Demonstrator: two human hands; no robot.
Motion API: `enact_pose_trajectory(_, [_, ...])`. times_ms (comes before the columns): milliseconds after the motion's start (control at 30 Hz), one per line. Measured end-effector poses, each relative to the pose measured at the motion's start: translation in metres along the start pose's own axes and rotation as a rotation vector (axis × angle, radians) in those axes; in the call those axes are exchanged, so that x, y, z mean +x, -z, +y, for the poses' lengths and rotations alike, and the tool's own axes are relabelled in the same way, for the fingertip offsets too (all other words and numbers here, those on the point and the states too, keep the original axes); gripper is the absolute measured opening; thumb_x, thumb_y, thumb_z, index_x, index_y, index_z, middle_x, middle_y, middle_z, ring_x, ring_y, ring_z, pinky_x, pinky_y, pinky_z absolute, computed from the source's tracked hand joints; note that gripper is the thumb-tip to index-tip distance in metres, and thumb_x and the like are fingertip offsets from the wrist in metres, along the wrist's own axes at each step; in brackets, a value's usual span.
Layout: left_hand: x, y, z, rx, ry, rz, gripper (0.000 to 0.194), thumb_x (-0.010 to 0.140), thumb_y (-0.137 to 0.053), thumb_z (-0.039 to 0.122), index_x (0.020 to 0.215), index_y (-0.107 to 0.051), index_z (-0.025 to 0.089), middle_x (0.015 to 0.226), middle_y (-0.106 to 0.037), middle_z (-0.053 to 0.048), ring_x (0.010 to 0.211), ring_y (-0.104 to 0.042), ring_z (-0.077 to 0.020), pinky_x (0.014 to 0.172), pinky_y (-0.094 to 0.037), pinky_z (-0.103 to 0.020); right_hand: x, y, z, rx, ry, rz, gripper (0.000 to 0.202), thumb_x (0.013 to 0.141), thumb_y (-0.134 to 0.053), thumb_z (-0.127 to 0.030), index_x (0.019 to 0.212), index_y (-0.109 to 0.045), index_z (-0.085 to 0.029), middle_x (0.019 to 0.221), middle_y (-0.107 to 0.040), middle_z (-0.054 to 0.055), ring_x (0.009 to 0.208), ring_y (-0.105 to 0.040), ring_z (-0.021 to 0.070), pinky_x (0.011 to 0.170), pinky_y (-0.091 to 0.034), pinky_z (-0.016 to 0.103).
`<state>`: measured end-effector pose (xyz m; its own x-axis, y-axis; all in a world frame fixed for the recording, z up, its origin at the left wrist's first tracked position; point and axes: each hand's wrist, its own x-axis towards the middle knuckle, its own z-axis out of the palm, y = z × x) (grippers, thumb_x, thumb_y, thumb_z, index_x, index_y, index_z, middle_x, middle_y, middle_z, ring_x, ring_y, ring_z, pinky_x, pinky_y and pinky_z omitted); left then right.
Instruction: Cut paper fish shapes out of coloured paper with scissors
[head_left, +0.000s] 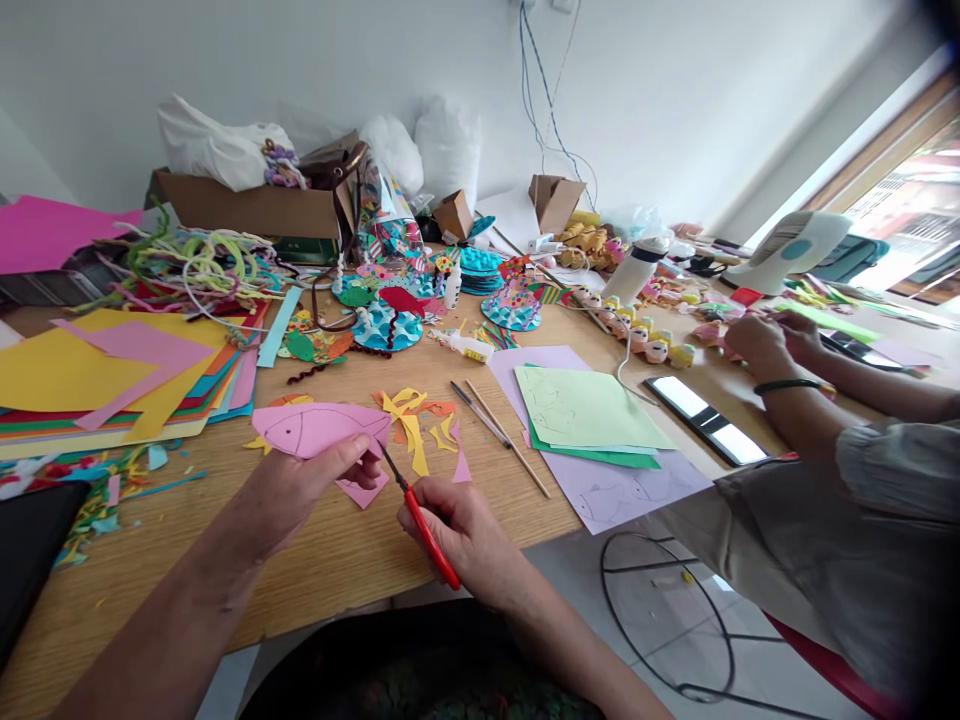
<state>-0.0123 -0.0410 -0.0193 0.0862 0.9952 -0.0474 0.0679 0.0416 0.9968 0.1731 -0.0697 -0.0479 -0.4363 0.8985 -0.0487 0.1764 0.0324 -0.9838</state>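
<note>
Behind the pink paper fish (pixel 319 430), we lose sight of some fingers of our left hand (pixel 322 472). Our right hand (pixel 459 525) covers part of the red scissors (pixel 429 538). Left of our left hand, the edge cuts off a dark flat object (pixel 34 550). Beyond both hands, we find the glue bottle's (pixel 471 347) print too small to read. Far right of ours, a co-worker's hands (pixel 757 345) hide what they touch.

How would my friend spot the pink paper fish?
Find the wooden table, then the left hand above it. It holds the pink paper fish beside red-handled scissors. Unlike the nearby paper scraps, the fish has a drawn eye.
</note>
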Motion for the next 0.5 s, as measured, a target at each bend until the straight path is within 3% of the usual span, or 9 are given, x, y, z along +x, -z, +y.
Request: enact_pose_trajectory(500, [-0.0006,-0.0002,0.0041,0.029,-0.001,-0.033,0.013,0.072,-0.066,0.030,0.068,-0.070,0.019,0.065,-0.072,-0.001,0.063,-0.068,-0.0185,0.061,-0.058,-0.028,0.0003,0.0007,-0.0036,-0.012,0.009,-0.003,0.041,0.086,-0.057,-0.050,0.063,-0.045,-0.018,0.058,-0.037,-0.005,0.055,-0.031,0.0089,0.051,-0.025,0.023])
